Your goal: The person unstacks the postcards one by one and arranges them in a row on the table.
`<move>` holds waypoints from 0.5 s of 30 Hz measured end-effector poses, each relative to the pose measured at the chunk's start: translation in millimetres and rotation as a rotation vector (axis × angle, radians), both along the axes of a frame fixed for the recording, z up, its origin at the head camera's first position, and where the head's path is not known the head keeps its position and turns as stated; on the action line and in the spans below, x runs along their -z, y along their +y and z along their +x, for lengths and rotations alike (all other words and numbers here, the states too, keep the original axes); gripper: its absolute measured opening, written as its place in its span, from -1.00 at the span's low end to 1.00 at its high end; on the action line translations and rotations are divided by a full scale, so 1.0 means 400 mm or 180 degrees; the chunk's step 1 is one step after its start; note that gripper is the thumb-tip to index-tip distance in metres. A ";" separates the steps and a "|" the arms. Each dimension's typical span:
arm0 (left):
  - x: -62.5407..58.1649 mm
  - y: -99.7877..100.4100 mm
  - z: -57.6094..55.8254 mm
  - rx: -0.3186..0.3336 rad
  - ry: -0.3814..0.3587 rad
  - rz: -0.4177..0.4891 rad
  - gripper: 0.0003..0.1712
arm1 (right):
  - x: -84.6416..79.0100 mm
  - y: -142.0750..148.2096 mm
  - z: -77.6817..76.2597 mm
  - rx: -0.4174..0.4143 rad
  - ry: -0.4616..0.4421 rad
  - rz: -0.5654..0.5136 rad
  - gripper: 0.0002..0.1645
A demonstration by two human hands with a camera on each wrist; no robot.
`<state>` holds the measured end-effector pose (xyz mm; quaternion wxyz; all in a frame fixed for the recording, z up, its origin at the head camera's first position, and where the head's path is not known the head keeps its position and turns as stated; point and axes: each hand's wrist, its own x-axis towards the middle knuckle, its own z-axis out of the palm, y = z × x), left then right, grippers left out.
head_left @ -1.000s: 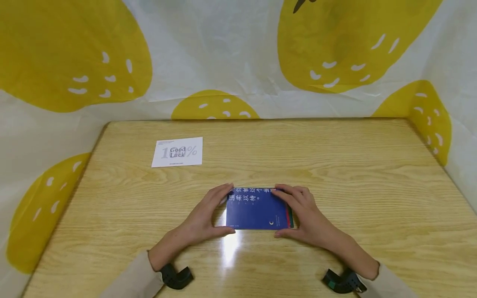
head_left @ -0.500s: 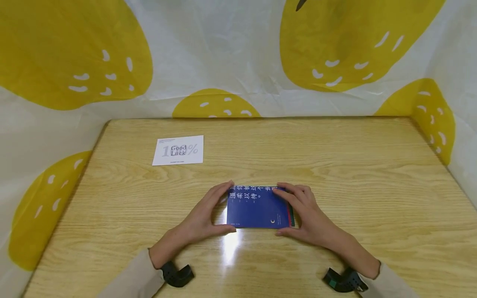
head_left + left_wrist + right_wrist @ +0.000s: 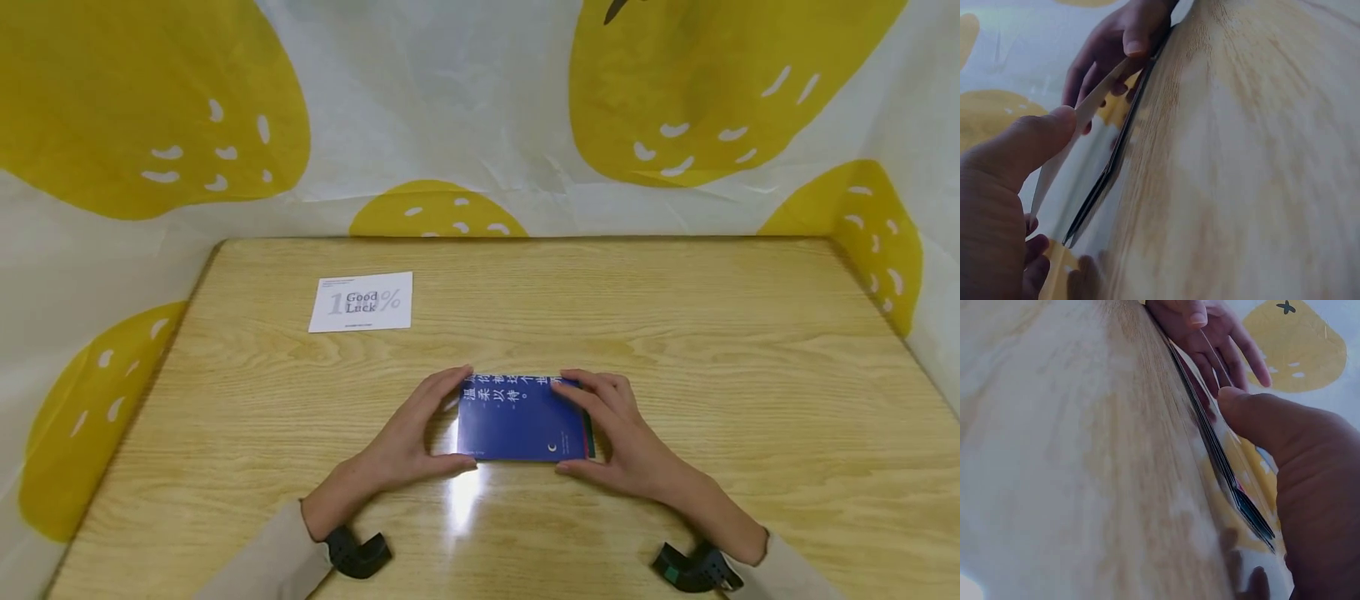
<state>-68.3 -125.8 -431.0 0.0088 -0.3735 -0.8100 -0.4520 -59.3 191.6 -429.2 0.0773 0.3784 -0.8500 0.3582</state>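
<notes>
A dark blue card with white Chinese characters and a small crescent moon is held at both ends. My left hand pinches its left end, thumb on the near edge and fingers on the far edge. At the right end, my right hand grips it the same way, one finger lying over the top corner. A thin stack of cards lies on the table beneath, with red and green edges showing past the right end. In the left wrist view, a gap separates the held card from the stack.
On the wooden table, back left, lies a white card printed "Good Luck". A white curtain with yellow fruit shapes rises behind the table and along both sides. Black straps sit at the wrists.
Less of the red strip shows beyond the blue card's right end than a second ago. Both hands keep their grip, almost still; the whole view shifts slightly.
</notes>
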 end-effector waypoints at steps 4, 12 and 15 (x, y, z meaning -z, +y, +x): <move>-0.002 0.002 0.000 -0.0001 0.0143 -0.0041 0.22 | -0.003 0.000 0.001 -0.0026 -0.0004 -0.0061 0.02; -0.023 -0.003 -0.009 0.0012 0.0324 -0.0187 0.20 | -0.023 -0.002 -0.005 -0.0005 -0.0066 0.0062 0.02; -0.034 -0.008 -0.020 0.0021 0.0407 -0.0249 0.19 | -0.041 -0.003 -0.017 0.0002 -0.0102 0.0168 0.02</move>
